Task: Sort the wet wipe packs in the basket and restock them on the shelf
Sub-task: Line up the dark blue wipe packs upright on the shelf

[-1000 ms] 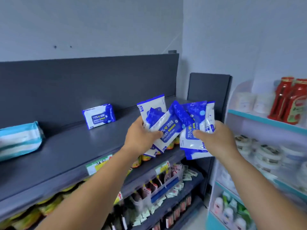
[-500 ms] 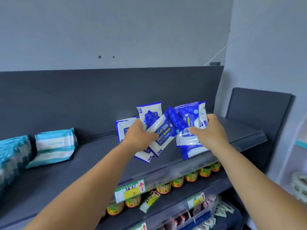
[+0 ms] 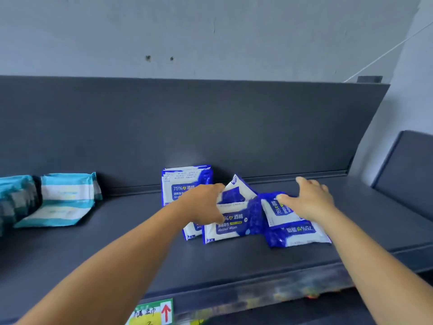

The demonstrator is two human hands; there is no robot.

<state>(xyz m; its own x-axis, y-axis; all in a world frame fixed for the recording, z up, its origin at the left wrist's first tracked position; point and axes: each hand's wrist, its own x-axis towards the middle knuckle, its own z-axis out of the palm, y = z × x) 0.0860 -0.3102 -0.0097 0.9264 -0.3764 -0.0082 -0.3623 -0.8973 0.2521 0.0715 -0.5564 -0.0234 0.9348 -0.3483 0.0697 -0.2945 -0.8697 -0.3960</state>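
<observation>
**Packs land on the shelf**

Held aloft a moment ago, the glossy blue packs [image 3: 234, 225] now lie on the matte shelf [image 3: 140, 242]. Left hand [image 3: 206, 205] grips them; right hand [image 3: 309, 200] rests on them, fingers spread.

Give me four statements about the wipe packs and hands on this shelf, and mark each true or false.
1. Blue alcohol wipe packs lie on the dark shelf. True.
2. The teal striped packs sit right of the blue ones. False: they sit to the left.
3. One blue pack stands upright by the back panel. True.
4. The right hand hangs clear of every pack. False: its thumb touches a blue pack, fingers spread.
</observation>
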